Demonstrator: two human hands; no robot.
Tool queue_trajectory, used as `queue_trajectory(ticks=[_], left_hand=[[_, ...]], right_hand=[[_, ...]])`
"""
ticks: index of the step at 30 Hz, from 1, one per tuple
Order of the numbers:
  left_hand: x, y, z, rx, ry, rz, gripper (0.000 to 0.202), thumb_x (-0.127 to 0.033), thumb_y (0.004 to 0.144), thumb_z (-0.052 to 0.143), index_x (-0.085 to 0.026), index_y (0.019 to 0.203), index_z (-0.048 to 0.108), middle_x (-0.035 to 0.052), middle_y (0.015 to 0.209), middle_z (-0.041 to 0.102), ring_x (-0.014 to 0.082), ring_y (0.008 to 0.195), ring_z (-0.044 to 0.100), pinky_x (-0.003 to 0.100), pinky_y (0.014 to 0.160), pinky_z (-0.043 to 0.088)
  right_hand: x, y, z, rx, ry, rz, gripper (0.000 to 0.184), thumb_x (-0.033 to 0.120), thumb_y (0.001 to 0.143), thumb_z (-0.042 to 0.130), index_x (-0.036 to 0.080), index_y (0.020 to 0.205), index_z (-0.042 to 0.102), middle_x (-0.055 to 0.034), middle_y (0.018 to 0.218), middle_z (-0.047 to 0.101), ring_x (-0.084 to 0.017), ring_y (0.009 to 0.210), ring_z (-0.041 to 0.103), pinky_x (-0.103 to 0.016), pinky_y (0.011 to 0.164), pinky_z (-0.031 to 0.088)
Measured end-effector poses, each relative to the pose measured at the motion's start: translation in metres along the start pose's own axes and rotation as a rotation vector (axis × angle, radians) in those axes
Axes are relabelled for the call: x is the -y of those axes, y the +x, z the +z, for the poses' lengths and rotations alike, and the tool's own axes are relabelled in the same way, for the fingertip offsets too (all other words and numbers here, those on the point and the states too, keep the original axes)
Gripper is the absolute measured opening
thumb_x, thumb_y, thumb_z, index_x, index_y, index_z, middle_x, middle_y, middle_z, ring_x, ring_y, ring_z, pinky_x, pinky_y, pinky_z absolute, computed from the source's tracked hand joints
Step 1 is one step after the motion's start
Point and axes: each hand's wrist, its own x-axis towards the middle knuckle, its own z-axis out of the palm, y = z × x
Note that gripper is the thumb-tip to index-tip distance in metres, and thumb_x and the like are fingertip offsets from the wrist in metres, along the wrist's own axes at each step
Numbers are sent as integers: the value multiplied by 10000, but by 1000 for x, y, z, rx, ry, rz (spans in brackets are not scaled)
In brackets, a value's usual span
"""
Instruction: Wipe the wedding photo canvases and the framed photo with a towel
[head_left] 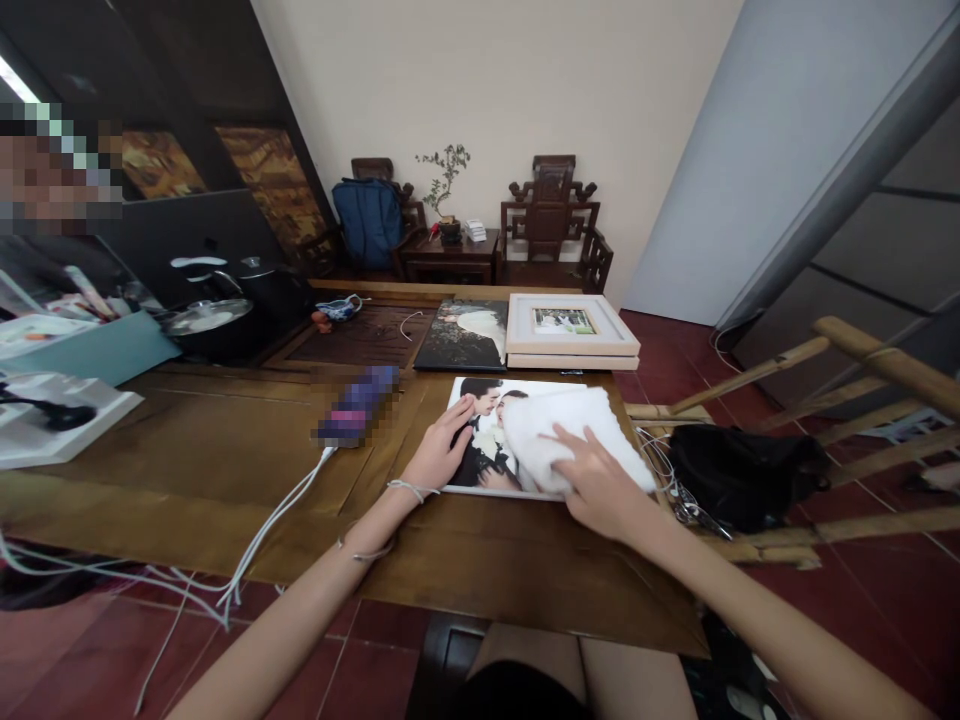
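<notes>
A large printed photo panel lies flat on the wooden table in front of me. My left hand rests on its left edge with fingers stretched out flat. My right hand presses down on a white cloth that lies over the right half of the panel, fingers spread on the cloth.
Behind the panel lie a dark photo print and two stacked white frames. A blurred device with a white cable sits to the left. Pots stand at left, a black bag on a bamboo chair at right.
</notes>
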Motion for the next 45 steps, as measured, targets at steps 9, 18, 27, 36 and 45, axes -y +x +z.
queue_trajectory(ticks=[9, 18, 27, 36, 45], left_hand=[[4, -1, 1, -15, -20, 2, 430, -280, 900, 379, -139, 1294, 477, 89, 1401, 412, 188, 1315, 343, 390, 1111, 252], [2, 0, 3, -25, -18, 7, 424, -271, 897, 381, -127, 1280, 492, 100, 1386, 430, 203, 1311, 350, 410, 1105, 267], [2, 0, 1, -18, -19, 15, 426, -273, 896, 384, -130, 1284, 487, 100, 1385, 431, 206, 1312, 348, 422, 1103, 271], [4, -1, 1, -26, -22, 16, 420, -271, 899, 382, -138, 1283, 489, 96, 1388, 428, 195, 1304, 364, 411, 1105, 267], [3, 0, 2, -17, -22, 5, 431, -267, 898, 373, -128, 1293, 475, 100, 1391, 424, 196, 1313, 348, 412, 1109, 259]], right_hand=[[-43, 75, -5, -51, -92, 116, 467, -6, 667, 374, 103, 1067, 588, -171, 1197, 569, -291, 1264, 354, -505, 1015, 227], [35, -21, 15, 59, -34, 5, 321, 55, 657, 452, 153, 865, 677, -108, 1434, 347, -328, 1357, 123, -581, 1068, 31], [49, -4, 11, 101, -23, -5, 351, 91, 714, 438, 167, 970, 665, -111, 1410, 384, -338, 1336, 192, -596, 1045, 114], [-5, 93, -5, -13, -117, 153, 382, 71, 763, 383, 137, 1078, 588, -169, 1172, 551, -319, 1182, 391, -547, 944, 266], [43, 22, 9, 64, -98, 73, 364, 94, 774, 403, 147, 1051, 633, -138, 1373, 418, -330, 1321, 218, -570, 1048, 118]])
